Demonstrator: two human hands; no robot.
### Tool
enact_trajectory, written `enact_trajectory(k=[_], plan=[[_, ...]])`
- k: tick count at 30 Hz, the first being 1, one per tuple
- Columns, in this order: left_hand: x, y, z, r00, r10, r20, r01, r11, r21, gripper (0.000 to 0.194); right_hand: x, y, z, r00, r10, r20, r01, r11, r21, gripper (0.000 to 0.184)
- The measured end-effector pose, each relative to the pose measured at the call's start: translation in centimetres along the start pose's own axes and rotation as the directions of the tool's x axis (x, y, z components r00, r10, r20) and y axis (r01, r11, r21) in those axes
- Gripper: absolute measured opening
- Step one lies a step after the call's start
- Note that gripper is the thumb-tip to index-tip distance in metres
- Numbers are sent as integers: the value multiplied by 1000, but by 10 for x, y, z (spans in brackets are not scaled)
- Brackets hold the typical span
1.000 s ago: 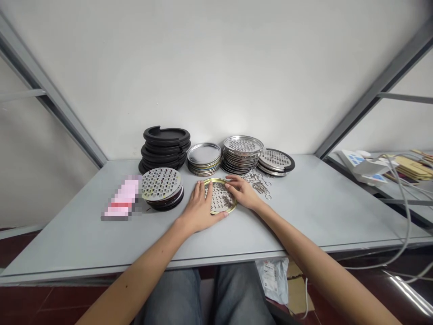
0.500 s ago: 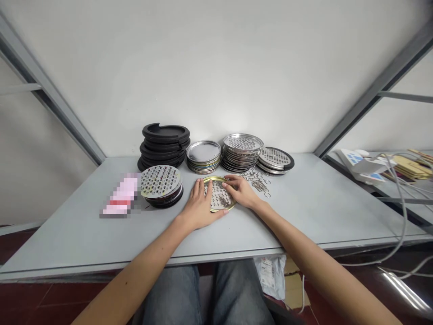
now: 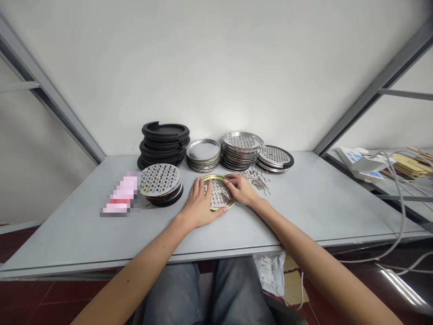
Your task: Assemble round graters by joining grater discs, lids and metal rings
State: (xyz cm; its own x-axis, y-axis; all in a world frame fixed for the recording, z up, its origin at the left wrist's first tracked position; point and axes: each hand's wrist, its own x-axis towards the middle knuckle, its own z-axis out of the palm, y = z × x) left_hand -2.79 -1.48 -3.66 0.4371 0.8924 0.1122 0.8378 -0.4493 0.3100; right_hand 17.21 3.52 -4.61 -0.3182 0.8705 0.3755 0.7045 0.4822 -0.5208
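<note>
A round metal grater disc [image 3: 219,194] with a gold-coloured rim lies flat on the table between my two hands. My left hand [image 3: 199,202] rests over its left side, fingers stretched and spread, the thumb along the near rim. My right hand [image 3: 241,188] holds the far right rim, its fingers bent around the edge and the thumb reaching over the top. A dark smudge or shadow marks the disc's right part. Small metal rings and clips [image 3: 259,181] lie loose just beyond my right hand.
Around the disc stand a stack of perforated discs [image 3: 160,180], black round holders [image 3: 165,131], plain metal lids [image 3: 203,150], rimmed grater discs [image 3: 242,141] and a black-edged grater [image 3: 275,155]. A blurred pink item [image 3: 122,194] lies left. White cables [image 3: 402,212] hang at right.
My right thumb has drawn back slightly toward the disc's right rim. My left hand and the disc stay in place; the view has tilted very slightly.
</note>
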Motion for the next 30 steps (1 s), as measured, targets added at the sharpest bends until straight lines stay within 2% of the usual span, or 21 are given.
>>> enact_trajectory(k=[10, 15, 18, 23, 30], plan=[[1, -5, -5, 999, 25, 37, -23, 998, -57, 103, 3, 3, -4, 995, 90, -46, -84, 990, 112, 48], [1, -9, -8, 997, 34, 69, -26, 993, -113, 116, 2, 1, -11, 986, 138, -94, -125, 983, 133, 43], [1, -13, -7, 997, 49, 57, -40, 987, -155, 115, 1, 1, -13, 978, 199, -67, -190, 974, 123, 43], [1, -15, -10, 999, 37, 40, -28, 976, -217, 115, 1, 3, -14, 979, 198, -41, -193, 975, 107, 42], [1, -13, -13, 997, 76, -30, -82, 958, -276, 110, 2, 3, -16, 973, 224, -50, -207, 950, 234, 34]])
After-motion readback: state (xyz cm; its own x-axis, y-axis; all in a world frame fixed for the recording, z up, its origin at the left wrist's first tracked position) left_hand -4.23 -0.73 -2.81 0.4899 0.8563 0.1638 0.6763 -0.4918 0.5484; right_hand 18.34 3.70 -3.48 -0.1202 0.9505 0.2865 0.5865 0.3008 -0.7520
